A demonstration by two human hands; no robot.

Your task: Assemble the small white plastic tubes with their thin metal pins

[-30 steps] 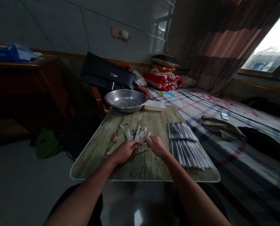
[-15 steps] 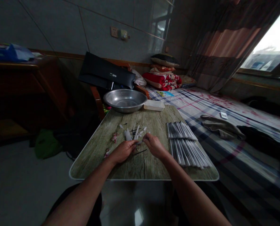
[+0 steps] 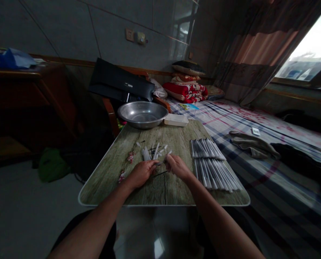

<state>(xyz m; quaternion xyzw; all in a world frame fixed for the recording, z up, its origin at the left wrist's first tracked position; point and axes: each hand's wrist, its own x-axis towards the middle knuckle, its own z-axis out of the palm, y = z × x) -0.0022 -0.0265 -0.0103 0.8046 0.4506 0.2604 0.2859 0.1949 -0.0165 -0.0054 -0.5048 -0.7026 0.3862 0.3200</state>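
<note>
My left hand (image 3: pixel 143 172) is closed over the middle of the table, thumb and fingers pinching a thin greyish pen part (image 3: pixel 159 163). Close to its right, my right hand (image 3: pixel 177 167) is also closed, and a small whitish pen piece (image 3: pixel 169 152) sticks up from its fingertips. Just beyond my hands lie whitish pen barrels (image 3: pixel 146 154) and small clear pieces (image 3: pixel 164 148). A thin black stick (image 3: pixel 160 174), like a pen refill, lies below my hands. To the right, pens (image 3: pixel 216 174) with whitish barrels are laid side by side in two rows.
A metal basin (image 3: pixel 143 115) and a shallow white tray (image 3: pixel 175 120) stand at the far edge of the wood-patterned table (image 3: pixel 109 180). Small pink-and-white items (image 3: pixel 130 157) lie on the left. A bed with a checked sheet (image 3: pixel 216 118) adjoins the right side.
My right hand has shifted slightly right, away from my left, and the whitish piece at its fingertips now shows more upright. My left hand has stayed nearly still.
</note>
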